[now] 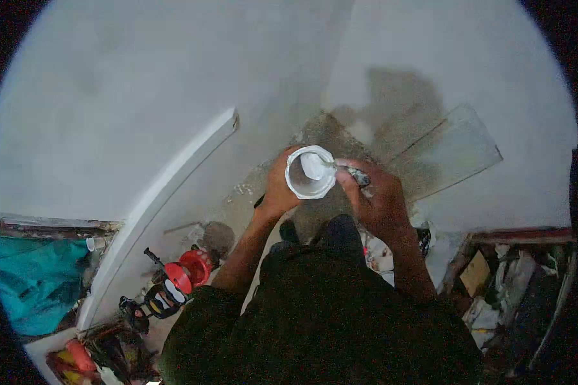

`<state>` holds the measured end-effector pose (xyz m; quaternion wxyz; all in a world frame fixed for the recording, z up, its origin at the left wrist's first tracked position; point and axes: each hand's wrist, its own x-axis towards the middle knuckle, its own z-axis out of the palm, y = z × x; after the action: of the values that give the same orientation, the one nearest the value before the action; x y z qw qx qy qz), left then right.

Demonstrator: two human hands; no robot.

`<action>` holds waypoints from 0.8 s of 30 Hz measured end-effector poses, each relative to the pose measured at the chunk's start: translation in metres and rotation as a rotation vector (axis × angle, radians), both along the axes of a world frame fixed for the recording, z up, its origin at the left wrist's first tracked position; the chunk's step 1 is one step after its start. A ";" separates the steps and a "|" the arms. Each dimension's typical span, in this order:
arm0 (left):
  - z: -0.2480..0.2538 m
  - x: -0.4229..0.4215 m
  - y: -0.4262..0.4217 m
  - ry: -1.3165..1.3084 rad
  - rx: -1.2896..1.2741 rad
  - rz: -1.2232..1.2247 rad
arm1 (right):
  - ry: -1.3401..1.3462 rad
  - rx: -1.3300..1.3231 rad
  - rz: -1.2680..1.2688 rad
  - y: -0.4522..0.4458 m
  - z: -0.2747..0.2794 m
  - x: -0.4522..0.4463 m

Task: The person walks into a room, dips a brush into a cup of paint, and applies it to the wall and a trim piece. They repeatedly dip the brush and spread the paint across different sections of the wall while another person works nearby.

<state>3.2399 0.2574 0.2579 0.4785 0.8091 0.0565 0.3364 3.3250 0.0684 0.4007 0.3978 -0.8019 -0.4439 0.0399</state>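
In the middle of the head view, a white tub [307, 188] with a many-sided rim is tilted so that its opening faces me. My left hand [279, 185] is wrapped round its left side. White paste-like material shows inside, near the upper right of the opening. My right hand [382, 194] grips a small putty knife [359, 176] by its dark, smeared handle. The knife's front end reaches over the tub's right rim, and its tip is hard to make out against the white material.
A long white ledge [164, 183] runs diagonally on the left. Right of my hands lies a flat pale panel [453, 154]. Red and black equipment [187, 273] stands lower left, near a teal sheet [32, 279]. Mixed clutter [504, 289] fills the lower right.
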 end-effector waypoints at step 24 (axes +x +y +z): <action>0.004 0.009 -0.002 0.396 -0.076 -0.046 | -0.265 -0.056 0.484 -0.022 0.006 0.088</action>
<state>3.2490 0.2554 0.2623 0.4958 0.8419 0.1437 0.1572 3.4135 0.0469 0.4068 0.2928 -0.6814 -0.6696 0.0407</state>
